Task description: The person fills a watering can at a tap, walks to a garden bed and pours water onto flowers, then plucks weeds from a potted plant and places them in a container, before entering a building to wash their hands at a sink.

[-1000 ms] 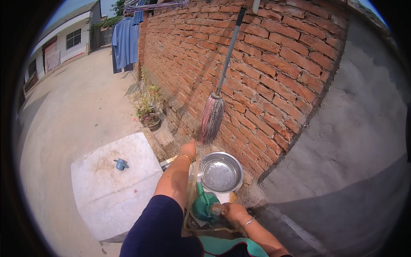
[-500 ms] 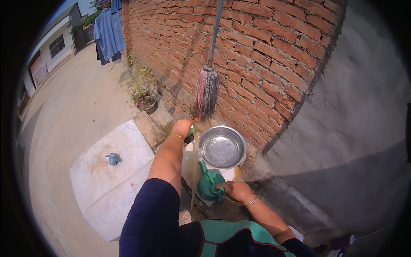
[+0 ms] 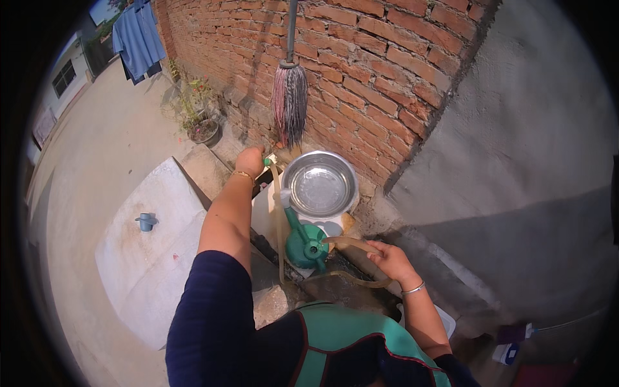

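Observation:
At the foot of the brick wall my left hand (image 3: 250,160) is closed at a small green-handled tap (image 3: 267,162); its fingertips are partly hidden. A beige hose (image 3: 278,219) runs down from the tap and loops round to the right. My right hand (image 3: 391,261) grips this hose near its end, thumb and fingers around it. The hose's end lies by the top opening of a green watering can (image 3: 298,248), which stands upright with its pale-tipped spout toward the wall. Just beyond the can sits a round shiny metal basin (image 3: 353,190).
A mop (image 3: 289,103) hangs against the brick wall (image 3: 367,77), above the basin. Left of my arm, a small blue cup (image 3: 146,222) rests on a white slab (image 3: 129,277). A potted plant (image 3: 205,132) and hanging blue clothes (image 3: 138,42) are farther off.
My right hand has moved right, away from the watering can, drawing the hose end back from its opening. My left hand stays at the tap. The whole view has shifted.

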`<move>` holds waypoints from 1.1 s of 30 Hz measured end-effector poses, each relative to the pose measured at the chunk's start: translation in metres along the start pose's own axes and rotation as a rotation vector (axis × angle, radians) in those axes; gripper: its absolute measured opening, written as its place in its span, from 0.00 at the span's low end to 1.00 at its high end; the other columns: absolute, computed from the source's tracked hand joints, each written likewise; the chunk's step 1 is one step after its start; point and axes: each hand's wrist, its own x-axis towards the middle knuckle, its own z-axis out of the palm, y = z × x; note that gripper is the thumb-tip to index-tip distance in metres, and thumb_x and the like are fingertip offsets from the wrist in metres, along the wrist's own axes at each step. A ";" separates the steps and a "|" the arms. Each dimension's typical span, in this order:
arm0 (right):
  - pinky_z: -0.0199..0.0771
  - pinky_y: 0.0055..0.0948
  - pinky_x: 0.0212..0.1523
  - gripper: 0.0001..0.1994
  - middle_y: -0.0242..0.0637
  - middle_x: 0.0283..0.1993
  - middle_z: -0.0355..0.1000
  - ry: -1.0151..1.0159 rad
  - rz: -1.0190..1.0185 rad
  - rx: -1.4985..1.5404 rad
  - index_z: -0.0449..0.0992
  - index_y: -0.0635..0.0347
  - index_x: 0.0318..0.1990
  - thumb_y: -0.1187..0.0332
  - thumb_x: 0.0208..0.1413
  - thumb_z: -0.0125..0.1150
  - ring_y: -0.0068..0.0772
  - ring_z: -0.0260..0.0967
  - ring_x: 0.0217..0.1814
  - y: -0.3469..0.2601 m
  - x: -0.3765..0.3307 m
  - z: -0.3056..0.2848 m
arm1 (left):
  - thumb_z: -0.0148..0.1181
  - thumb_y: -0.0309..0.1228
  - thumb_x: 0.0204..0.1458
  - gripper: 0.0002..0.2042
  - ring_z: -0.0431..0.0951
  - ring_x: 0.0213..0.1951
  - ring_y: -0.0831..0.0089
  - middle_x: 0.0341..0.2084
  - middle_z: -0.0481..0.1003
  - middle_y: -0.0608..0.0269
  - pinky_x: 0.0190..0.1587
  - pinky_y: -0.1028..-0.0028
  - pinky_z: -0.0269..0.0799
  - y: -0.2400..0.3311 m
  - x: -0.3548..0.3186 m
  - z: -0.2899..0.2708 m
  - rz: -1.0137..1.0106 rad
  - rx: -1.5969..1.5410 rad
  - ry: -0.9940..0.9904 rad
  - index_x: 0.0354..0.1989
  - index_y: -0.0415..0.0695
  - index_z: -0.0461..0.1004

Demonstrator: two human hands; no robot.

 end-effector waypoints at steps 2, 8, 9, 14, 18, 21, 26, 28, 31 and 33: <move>0.67 0.32 0.47 0.20 0.49 0.44 0.71 0.118 -0.015 0.058 0.70 0.55 0.51 0.62 0.49 0.58 0.47 0.69 0.47 0.008 -0.008 -0.012 | 0.51 0.34 0.47 0.11 0.74 0.38 0.52 0.34 0.74 0.48 0.42 0.60 0.69 0.012 0.005 0.008 -0.233 -0.130 0.008 0.35 0.44 0.75; 0.67 0.33 0.47 0.21 0.48 0.45 0.71 0.300 0.131 0.032 0.68 0.55 0.52 0.66 0.48 0.58 0.47 0.68 0.48 0.055 -0.014 -0.029 | 0.49 0.32 0.48 0.10 0.74 0.38 0.53 0.37 0.73 0.50 0.41 0.60 0.69 0.009 0.016 0.039 -0.262 -0.003 0.046 0.30 0.40 0.75; 0.67 0.34 0.47 0.21 0.48 0.45 0.71 0.334 0.130 0.045 0.68 0.55 0.52 0.66 0.48 0.58 0.48 0.68 0.48 0.065 -0.012 -0.030 | 0.49 0.32 0.48 0.10 0.74 0.38 0.53 0.38 0.73 0.50 0.41 0.60 0.69 0.004 0.016 0.046 -0.222 0.015 0.102 0.30 0.40 0.75; 0.67 0.36 0.45 0.21 0.48 0.45 0.69 0.506 -0.010 -0.225 0.68 0.57 0.51 0.68 0.46 0.59 0.50 0.67 0.46 0.060 0.009 -0.028 | 0.52 0.30 0.47 0.17 0.65 0.52 0.51 0.53 0.63 0.44 0.54 0.62 0.62 0.020 0.004 0.034 -0.299 -0.063 0.243 0.47 0.40 0.69; 0.70 0.28 0.41 0.14 0.46 0.41 0.70 0.385 -0.376 0.144 0.72 0.62 0.46 0.73 0.49 0.56 0.42 0.70 0.40 -0.011 0.045 0.003 | 0.55 0.32 0.48 0.18 0.66 0.51 0.52 0.49 0.67 0.44 0.53 0.64 0.62 0.113 -0.036 -0.042 -0.118 -0.629 0.337 0.48 0.40 0.68; 0.70 0.25 0.38 0.11 0.44 0.38 0.71 0.290 -0.681 0.264 0.73 0.63 0.43 0.76 0.51 0.53 0.35 0.71 0.38 -0.122 0.049 0.029 | 0.52 0.28 0.49 0.13 0.70 0.50 0.59 0.46 0.70 0.52 0.51 0.69 0.65 0.139 -0.127 -0.097 0.079 -0.781 0.522 0.43 0.39 0.71; 0.69 0.30 0.35 0.08 0.44 0.35 0.72 0.018 -1.109 0.295 0.75 0.62 0.38 0.70 0.51 0.54 0.41 0.70 0.35 -0.292 0.058 0.095 | 0.52 0.24 0.48 0.14 0.72 0.46 0.62 0.43 0.72 0.53 0.45 0.69 0.69 0.066 -0.240 -0.180 -0.203 -0.516 0.757 0.45 0.40 0.70; 0.69 0.38 0.39 0.10 0.44 0.33 0.72 0.051 -1.239 0.200 0.76 0.60 0.35 0.65 0.52 0.50 0.47 0.69 0.37 -0.346 0.069 0.142 | 0.51 0.24 0.48 0.14 0.73 0.43 0.57 0.42 0.72 0.50 0.44 0.65 0.68 0.021 -0.263 -0.209 -0.381 -0.236 0.791 0.45 0.40 0.70; 0.69 0.39 0.41 0.13 0.42 0.35 0.73 -0.045 -1.153 -0.026 0.77 0.55 0.36 0.61 0.52 0.47 0.46 0.70 0.39 -0.402 0.077 0.197 | 0.50 0.25 0.49 0.14 0.74 0.42 0.57 0.42 0.73 0.50 0.43 0.64 0.69 -0.042 -0.268 -0.220 -0.548 -0.059 0.710 0.46 0.40 0.70; 0.69 0.38 0.41 0.12 0.40 0.36 0.74 -0.105 -1.129 -0.197 0.77 0.54 0.36 0.61 0.52 0.47 0.45 0.70 0.40 -0.409 0.079 0.214 | 0.49 0.26 0.50 0.14 0.74 0.42 0.57 0.42 0.73 0.49 0.42 0.64 0.69 -0.047 -0.273 -0.221 -0.620 -0.030 0.606 0.46 0.40 0.70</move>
